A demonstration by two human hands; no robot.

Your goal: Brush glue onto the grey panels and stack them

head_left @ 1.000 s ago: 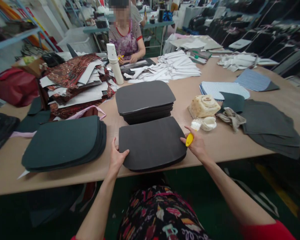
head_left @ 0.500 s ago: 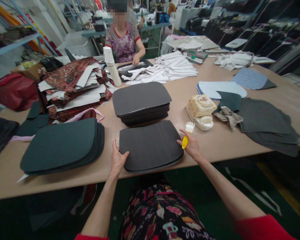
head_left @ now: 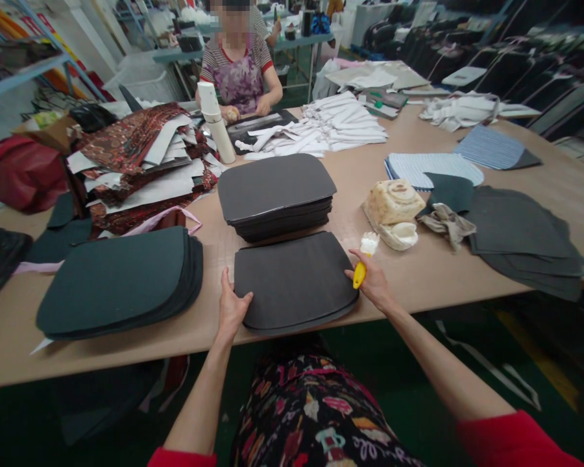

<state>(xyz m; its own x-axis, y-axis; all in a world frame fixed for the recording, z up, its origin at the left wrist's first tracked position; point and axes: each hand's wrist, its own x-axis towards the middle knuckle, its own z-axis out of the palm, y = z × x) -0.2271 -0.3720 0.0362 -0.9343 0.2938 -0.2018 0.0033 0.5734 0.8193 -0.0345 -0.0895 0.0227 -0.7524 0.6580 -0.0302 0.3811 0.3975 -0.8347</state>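
A low stack of dark grey panels (head_left: 296, 282) lies at the table's near edge. My left hand (head_left: 232, 305) is at its left side, fingers apart, the thumb on the top panel's edge. At the right side my right hand (head_left: 371, 280) holds a yellow-handled brush (head_left: 360, 272), its white bristles pointing away from me; the fingertips touch the panel edge. Just behind stands a taller stack of grey panels (head_left: 277, 188). A stack of dark green panels (head_left: 117, 279) sits to the left. Right of the brush is a crusted, cream-coloured container (head_left: 394, 204).
A crumpled cloth (head_left: 448, 224) and loose dark sheets (head_left: 520, 233) lie to the right. Patterned pieces (head_left: 136, 139) are heaped at the left beside a white bottle (head_left: 217, 123). White strips (head_left: 340, 123) lie farther back. Across the table sits a person (head_left: 241, 74).
The person across the table has brought both hands together over the dark piece there. The view has shifted slightly; my hands stay at the sides of the low stack.
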